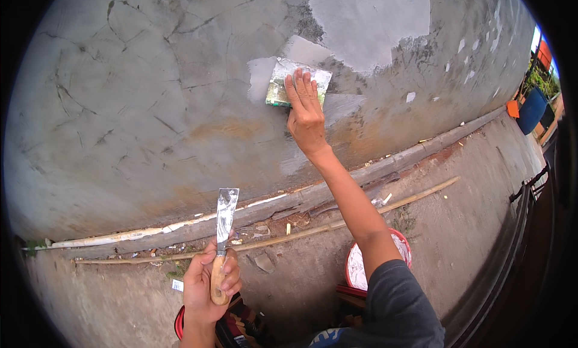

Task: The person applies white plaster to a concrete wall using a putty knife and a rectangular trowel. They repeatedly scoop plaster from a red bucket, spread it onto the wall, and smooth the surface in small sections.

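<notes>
My left hand (198,291) is closed around the wooden handle of a putty knife (227,212). The knife points up, and white paste is smeared over its blade. Higher up, my right hand (308,122) presses a flat, paste-coated spreader (279,86) against the grey wall (180,101). My fingers lie over its face, and its lower edge shows green; my thumb is hidden. Pale fresh patches of filler (373,23) surround the spreader, with a large one above it to the right.
A red-rimmed bucket (405,238) of white paste stands below my right arm. A long pole (421,195) lies along the wall's base among debris. At the far right are a blue barrel (532,111) and dark metal railings (512,251).
</notes>
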`<state>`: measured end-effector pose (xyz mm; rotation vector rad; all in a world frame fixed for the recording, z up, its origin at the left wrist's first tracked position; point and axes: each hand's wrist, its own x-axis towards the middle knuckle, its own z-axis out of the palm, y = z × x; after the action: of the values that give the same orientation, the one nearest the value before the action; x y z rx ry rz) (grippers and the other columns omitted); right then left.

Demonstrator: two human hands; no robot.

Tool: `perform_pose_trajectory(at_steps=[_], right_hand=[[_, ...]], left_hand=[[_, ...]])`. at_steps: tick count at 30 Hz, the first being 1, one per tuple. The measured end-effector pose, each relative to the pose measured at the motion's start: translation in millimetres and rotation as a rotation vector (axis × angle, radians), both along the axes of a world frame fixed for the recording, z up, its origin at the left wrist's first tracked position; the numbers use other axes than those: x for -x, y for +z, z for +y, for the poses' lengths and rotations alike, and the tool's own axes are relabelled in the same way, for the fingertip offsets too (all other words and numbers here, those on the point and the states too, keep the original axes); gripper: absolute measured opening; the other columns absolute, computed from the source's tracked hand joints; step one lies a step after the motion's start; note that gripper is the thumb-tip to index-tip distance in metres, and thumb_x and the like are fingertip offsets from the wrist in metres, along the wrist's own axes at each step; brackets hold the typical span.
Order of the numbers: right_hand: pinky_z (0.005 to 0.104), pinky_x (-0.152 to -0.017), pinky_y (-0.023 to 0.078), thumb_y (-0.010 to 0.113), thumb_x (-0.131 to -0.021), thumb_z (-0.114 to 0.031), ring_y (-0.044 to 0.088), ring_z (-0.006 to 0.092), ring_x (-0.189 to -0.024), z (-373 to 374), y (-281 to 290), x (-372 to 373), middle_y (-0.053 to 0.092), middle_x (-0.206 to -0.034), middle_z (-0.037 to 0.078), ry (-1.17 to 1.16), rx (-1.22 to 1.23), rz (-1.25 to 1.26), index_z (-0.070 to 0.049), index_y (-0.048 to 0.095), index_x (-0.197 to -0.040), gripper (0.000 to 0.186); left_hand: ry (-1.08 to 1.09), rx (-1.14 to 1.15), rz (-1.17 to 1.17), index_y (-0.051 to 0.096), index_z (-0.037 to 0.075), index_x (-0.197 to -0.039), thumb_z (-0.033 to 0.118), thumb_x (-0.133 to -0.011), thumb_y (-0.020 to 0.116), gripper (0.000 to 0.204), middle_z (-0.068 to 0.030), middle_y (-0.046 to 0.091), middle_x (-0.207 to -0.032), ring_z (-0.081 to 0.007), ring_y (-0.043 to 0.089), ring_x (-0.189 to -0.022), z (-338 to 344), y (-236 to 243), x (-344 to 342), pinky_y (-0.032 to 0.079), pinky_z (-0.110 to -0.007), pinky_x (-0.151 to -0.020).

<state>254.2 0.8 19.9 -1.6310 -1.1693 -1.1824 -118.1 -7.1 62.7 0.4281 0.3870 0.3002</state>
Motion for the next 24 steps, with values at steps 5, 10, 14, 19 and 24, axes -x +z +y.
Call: perform_pose_trajectory(at_steps=[5, 10, 14, 19, 24], right_hand=[[0.0455, -0.115, 0.036, 0.053, -0.076, 0.016, 0.043, 0.03, -0.137, -32, -24, 21, 0.05, -0.145, 0.011, 0.134, 0.133, 0.071, -0.011, 0.053, -0.14, 0.069], [0.0449, -0.108, 0.043, 0.053, -0.074, 0.016, 0.054, 0.0326, -0.127, -61, 74, 17, 0.059, -0.135, 0.011, 0.076, -0.088, -0.035, -0.015, 0.061, -0.133, 0.067], [0.0443, -0.108, 0.043, 0.054, -0.074, 0.014, 0.053, 0.0354, -0.128, -29, 70, 1, 0.059, -0.136, 0.013, -0.003, -0.111, 0.001, -0.015, 0.06, -0.134, 0.067], [0.0444, -0.108, 0.044, 0.052, -0.074, 0.015, 0.053, 0.0344, -0.128, -30, 27, 41, 0.058, -0.136, 0.014, 0.093, 0.047, 0.167, -0.015, 0.059, -0.135, 0.068], [0.0452, -0.108, 0.044, 0.054, -0.077, 0.014, 0.053, 0.0345, -0.128, -55, 45, 39, 0.057, -0.137, 0.013, 0.232, 0.114, 0.164, -0.014, 0.058, -0.135, 0.065]], left_hand=[[-0.019, -0.024, 0.047, 0.043, 0.006, -0.14, 0.023, -0.098, 0.036, 0.046, -0.0044, 0.048, -0.078, -0.0121, 0.042, -0.054, 0, 0, -1, 0.039, -0.028, -0.05], [-0.026, -0.026, 0.021, 0.043, 0.005, -0.14, 0.023, -0.098, 0.037, 0.046, -0.0046, 0.048, -0.078, -0.0122, 0.042, -0.054, -4, 1, 4, 0.039, -0.028, -0.05], [0.008, -0.03, 0.049, 0.038, 0.002, -0.142, 0.022, -0.098, 0.035, 0.048, -0.0047, 0.045, -0.079, -0.0115, 0.041, -0.052, -7, 5, 0, 0.039, -0.027, -0.047], [0.007, -0.033, 0.051, 0.038, 0.002, -0.142, 0.022, -0.098, 0.036, 0.048, -0.0048, 0.045, -0.079, -0.0117, 0.042, -0.053, -6, 4, -5, 0.039, -0.027, -0.047], [-0.027, -0.026, 0.042, 0.041, 0.005, -0.141, 0.023, -0.097, 0.038, 0.048, -0.0051, 0.047, -0.079, -0.0126, 0.042, -0.055, -5, 5, 0, 0.039, -0.028, -0.05]])
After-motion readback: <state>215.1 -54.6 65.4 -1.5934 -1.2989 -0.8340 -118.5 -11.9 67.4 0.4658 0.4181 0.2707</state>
